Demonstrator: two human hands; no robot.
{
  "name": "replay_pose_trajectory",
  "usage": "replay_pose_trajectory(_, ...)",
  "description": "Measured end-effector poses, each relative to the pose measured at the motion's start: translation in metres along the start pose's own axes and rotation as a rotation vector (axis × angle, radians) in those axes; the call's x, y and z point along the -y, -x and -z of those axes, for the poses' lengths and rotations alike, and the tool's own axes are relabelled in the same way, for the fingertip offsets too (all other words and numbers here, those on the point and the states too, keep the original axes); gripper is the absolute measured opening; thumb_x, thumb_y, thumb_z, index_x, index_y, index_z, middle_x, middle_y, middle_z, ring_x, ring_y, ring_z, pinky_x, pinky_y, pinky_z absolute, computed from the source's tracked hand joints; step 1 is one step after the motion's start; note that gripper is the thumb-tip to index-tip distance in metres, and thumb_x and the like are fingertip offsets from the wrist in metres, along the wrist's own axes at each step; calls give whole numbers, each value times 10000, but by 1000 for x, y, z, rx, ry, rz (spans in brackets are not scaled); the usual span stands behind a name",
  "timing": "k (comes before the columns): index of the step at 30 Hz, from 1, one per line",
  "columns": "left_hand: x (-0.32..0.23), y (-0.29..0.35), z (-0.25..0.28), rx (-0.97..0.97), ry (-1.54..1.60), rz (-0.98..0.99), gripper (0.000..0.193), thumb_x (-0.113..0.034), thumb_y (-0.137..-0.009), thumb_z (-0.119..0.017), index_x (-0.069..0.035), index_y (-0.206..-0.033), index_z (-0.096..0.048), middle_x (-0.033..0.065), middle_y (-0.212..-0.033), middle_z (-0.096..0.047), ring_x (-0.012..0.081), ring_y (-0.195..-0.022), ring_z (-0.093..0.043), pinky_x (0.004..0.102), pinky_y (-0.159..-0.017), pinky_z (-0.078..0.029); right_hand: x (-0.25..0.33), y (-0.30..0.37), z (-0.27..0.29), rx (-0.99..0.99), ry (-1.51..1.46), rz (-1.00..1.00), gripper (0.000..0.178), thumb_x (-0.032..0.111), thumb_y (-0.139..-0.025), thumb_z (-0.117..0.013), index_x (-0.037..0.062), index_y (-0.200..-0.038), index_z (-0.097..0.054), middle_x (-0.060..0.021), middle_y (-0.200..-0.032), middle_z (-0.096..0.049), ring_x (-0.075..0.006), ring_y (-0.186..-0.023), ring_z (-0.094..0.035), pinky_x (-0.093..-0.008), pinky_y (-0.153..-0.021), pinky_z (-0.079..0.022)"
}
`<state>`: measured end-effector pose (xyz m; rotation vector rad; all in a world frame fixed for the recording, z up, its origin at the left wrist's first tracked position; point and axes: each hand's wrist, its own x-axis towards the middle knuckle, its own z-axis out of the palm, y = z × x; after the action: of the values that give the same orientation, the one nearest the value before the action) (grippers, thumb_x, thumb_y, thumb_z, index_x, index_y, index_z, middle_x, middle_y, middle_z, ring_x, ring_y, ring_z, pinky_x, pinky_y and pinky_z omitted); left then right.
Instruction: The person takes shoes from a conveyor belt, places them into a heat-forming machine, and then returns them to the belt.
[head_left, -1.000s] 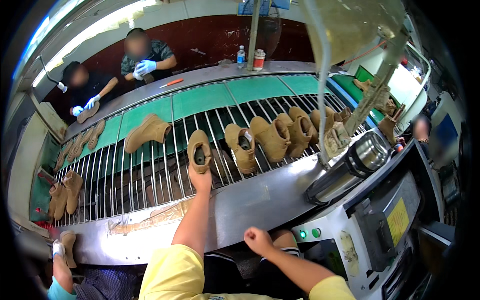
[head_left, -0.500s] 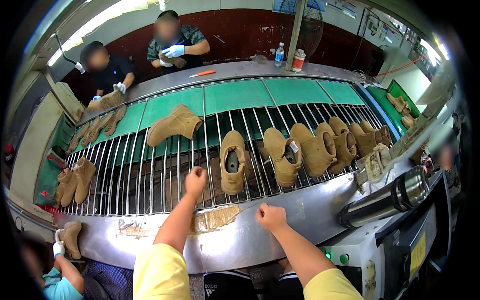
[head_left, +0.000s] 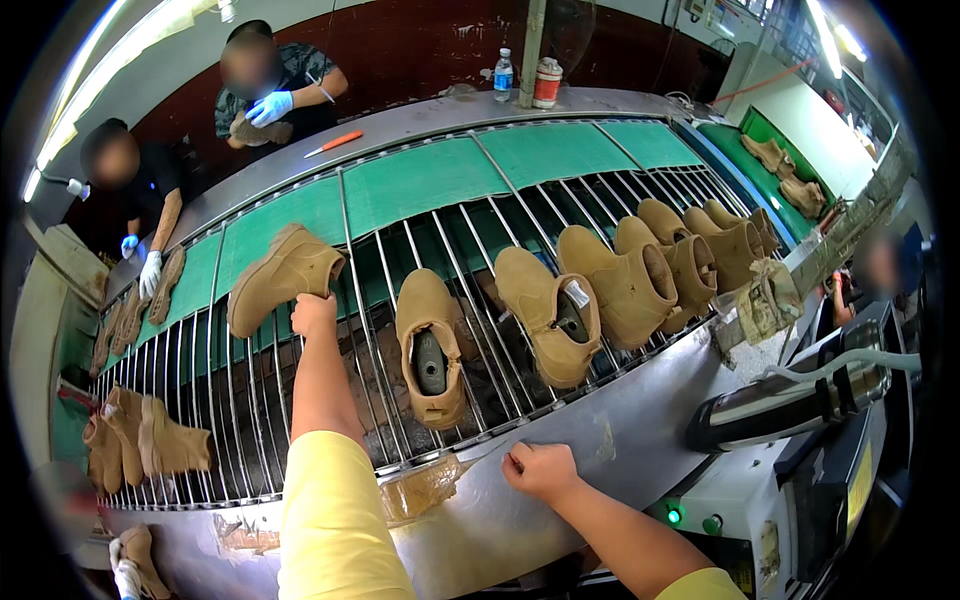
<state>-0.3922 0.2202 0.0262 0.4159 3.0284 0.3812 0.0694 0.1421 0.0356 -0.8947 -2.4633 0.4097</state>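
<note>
One tan ankle boot (head_left: 282, 285) with a thick matching sole lies tipped over on the slatted rack of shiny metal rods (head_left: 345, 210), toe toward the lower left and collar toward the right. The left hand (head_left: 314, 314) is at its lower edge, near the collar, fingers curled in and seemingly touching; whether they have closed firmly on it, I cannot tell. The right hand (head_left: 541, 471) is curled into a loose fist with nothing visible in it, near the smooth grey metal ledge (head_left: 640, 420). The step in hand looks like taking hold of this boot. The next move seems to call for a secure grip near the collar and enough turn to clear the rods without knocking the upright tan boot with a dark insert (head_left: 428, 325) standing to its right.
</note>
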Motion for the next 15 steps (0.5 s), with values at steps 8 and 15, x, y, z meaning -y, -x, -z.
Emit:
replay_pose_trajectory(8, 39, 7, 15, -110, 58, -158, 388, -340, -876, -486, 7, -944, -646, 211, -947, -666, 380, -881, -643, 467, -769, -507, 2, 1, -1, -32, -27, 8, 173, 188, -724, -649, 119, -621, -527, -42, -542, -564, -247, -464, -568, -359, -424, -452)
replay_pose_trajectory(15, 88, 21, 170, -213, -136, -548, 407, -330, -868, -470, 11, -812, -685, 239, -831, -659, 404, -800, -640, 485, -742, -505, 6, 5, -2, -73, -69, -19, 172, 232, -744, -629, 111, -643, -560, -75, -576, -590, -288, -508, -587, -407, -472, -475)
